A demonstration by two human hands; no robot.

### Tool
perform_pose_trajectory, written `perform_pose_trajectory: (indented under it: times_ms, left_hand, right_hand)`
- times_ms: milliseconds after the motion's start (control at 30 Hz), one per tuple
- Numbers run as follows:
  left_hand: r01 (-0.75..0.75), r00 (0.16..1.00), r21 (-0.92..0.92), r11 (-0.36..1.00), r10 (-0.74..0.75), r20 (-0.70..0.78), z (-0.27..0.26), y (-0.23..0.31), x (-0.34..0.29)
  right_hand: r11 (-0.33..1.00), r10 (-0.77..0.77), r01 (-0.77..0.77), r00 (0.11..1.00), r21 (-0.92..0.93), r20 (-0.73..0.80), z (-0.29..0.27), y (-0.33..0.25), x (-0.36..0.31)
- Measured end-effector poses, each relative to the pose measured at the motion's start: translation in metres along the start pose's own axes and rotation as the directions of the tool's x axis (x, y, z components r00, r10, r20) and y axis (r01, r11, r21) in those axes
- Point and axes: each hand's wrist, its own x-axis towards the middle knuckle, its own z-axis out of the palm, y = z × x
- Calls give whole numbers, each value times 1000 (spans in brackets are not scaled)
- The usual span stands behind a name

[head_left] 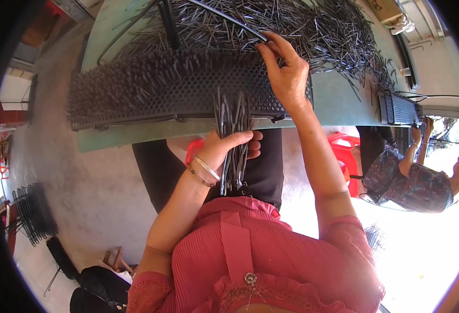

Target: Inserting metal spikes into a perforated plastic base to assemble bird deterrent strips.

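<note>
My left hand (224, 148) is closed around a loose bundle of thin dark strips (232, 117), held upright at the table's near edge. Just beyond it lies a long black perforated panel (203, 96). Short dark tufts (115, 91) stand up out of its holes, thickest toward the left and along the far side; bare holes show in the middle and right. Above the panel's right end, my right hand (289, 73) pinches thumb and fingers together. A long dark shiny rod (227, 17) meets those fingertips; whether they grip it or a small strip, I cannot tell.
A big heap of loose dark strips (313, 31) covers the far part of the greenish table (339, 104). Another person (412, 175) works at the right beside a smaller black rack (396, 109). A red stool (344, 151) stands under the table; black wire racks (36, 214) stand at left.
</note>
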Motion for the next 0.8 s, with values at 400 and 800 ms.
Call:
perform_pose_trajectory:
  times_ms: [400,800]
  left_hand:
    - [-35,999,87,996,36,-7,-16,-4,0]
    - [-73,997,61,995,71,33,-17,8,-13]
  right_hand:
    - [864,-345,361,932,-350,108,6,11,-3]
    - [884,321,-465,684,53,655,-15,-38,-21]
